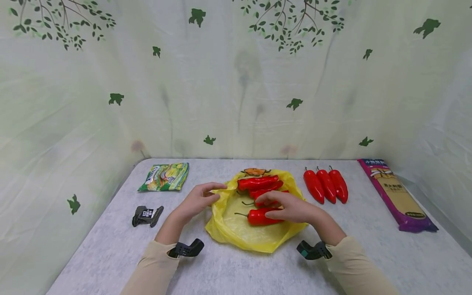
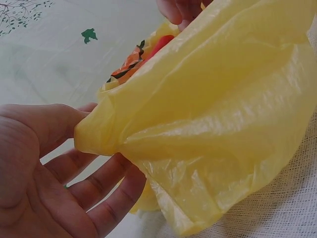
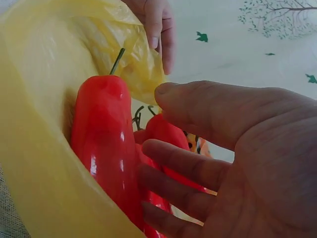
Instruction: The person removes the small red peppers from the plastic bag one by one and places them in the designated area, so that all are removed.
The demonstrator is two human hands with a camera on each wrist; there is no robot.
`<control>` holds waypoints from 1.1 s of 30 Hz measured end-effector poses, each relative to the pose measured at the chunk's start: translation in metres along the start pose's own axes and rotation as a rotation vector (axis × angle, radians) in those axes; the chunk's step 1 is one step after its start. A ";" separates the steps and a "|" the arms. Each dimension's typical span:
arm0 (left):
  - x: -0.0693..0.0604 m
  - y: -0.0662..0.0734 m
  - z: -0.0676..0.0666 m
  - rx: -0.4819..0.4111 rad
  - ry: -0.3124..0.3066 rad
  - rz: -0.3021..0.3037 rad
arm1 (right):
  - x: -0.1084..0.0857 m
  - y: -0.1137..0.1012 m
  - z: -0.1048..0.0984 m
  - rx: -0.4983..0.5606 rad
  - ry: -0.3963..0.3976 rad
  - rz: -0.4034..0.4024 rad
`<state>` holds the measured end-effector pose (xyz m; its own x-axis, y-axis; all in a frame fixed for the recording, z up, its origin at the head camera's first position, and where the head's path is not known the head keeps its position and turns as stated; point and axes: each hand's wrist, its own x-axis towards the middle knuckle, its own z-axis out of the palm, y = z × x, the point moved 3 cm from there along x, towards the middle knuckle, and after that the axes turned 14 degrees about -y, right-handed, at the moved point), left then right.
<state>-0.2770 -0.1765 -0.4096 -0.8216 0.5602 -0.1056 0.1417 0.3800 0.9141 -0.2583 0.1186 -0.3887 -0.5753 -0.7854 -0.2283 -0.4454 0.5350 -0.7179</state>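
A yellow plastic bag (image 1: 236,239) lies spread on the table with its mouth open toward me. Several red peppers (image 1: 258,181) with green stems sit inside it, and one pepper (image 3: 101,134) lies nearest the front. At the bag's left edge, my left hand (image 1: 199,201) pinches the plastic rim between thumb and fingers, as the left wrist view shows. My right hand (image 1: 291,207) reaches over the bag's right side, fingers extended among the peppers and thumb apart. Nothing is gripped in it; whether its fingertips touch a pepper I cannot tell.
Three more red peppers (image 1: 325,185) lie side by side right of the bag. Farther right is a purple and tan packet (image 1: 396,192). On the left are a green snack bag (image 1: 164,177) and a small black object with a white label (image 1: 146,216). A patterned curtain (image 1: 221,82) hangs behind.
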 end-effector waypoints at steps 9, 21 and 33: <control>0.000 0.000 0.000 0.007 -0.002 0.010 | 0.007 0.003 0.007 -0.030 -0.036 0.034; 0.000 -0.001 0.000 0.003 0.005 0.009 | 0.013 0.005 0.015 -0.060 -0.040 0.057; 0.000 0.000 0.001 0.001 -0.006 0.009 | 0.016 0.002 0.018 -0.102 -0.041 0.036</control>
<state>-0.2765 -0.1752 -0.4097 -0.8170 0.5680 -0.0993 0.1498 0.3752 0.9147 -0.2562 0.1018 -0.4051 -0.5642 -0.7763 -0.2810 -0.4938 0.5901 -0.6386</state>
